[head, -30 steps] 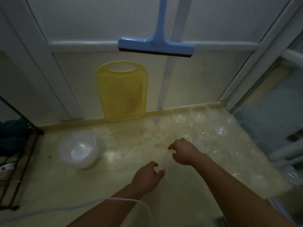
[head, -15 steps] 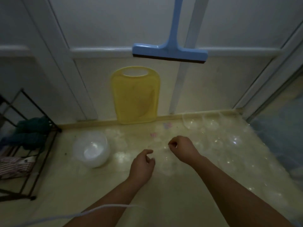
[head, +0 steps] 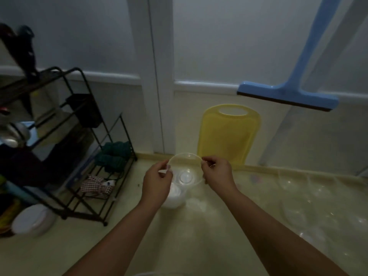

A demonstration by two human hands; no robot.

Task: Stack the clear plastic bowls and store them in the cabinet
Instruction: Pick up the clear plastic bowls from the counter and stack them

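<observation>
Both hands hold one clear plastic bowl (head: 185, 172) by its rim, above the floor. My left hand (head: 158, 181) pinches the left side of the rim and my right hand (head: 216, 174) pinches the right side. Directly beneath it sits a whitish stack of bowls (head: 175, 197), partly hidden by my left hand. Several more clear bowls (head: 298, 198) lie scattered over the shiny floor to the right, hard to make out in the dim light.
A yellow cutting board (head: 228, 136) leans on the wall behind the held bowl. A blue squeegee (head: 286, 94) hangs above it. A black wire rack (head: 65, 148) with cloths stands at left, with a white lidded container (head: 32, 220) at its foot.
Both hands were empty and reaching over the floor; now they hold a clear bowl lifted over the whitish stack. The view has swung left, bringing the rack into sight.
</observation>
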